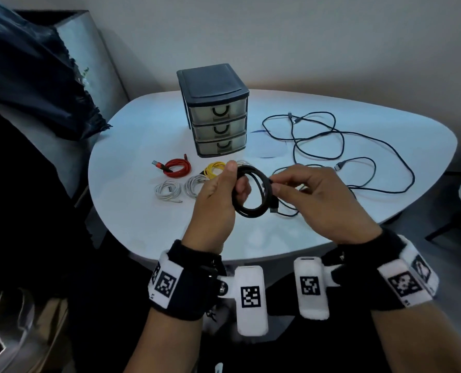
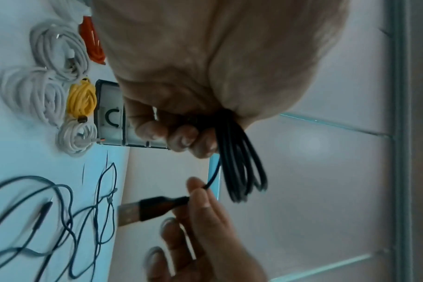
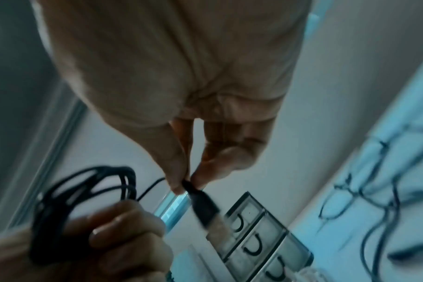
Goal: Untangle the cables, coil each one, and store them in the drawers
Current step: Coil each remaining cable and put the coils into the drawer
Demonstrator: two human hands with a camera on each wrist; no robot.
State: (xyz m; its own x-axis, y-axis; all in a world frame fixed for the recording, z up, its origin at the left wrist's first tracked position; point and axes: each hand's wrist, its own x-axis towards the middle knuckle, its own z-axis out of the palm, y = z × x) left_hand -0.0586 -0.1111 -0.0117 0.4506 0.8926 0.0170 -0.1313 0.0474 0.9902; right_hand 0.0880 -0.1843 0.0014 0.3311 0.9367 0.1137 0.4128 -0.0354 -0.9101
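Left hand [image 1: 218, 195] fingers grip black coil [image 1: 251, 192], right hand [image 1: 312, 195] fingers pinch its plug [image 2: 143, 209], above bare near table edge [image 1: 197, 254]

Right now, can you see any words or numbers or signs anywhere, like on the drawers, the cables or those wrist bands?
No words or numbers can be read.
Wrist bands: black-and-white square code patterns only, no letters.
Drawer unit: no label; the dark curved shapes on the three drawer fronts are handles, not letters.
USB plug pinched by the right hand: no marking shows; it is blurred.
Black coil in the left hand: plain.
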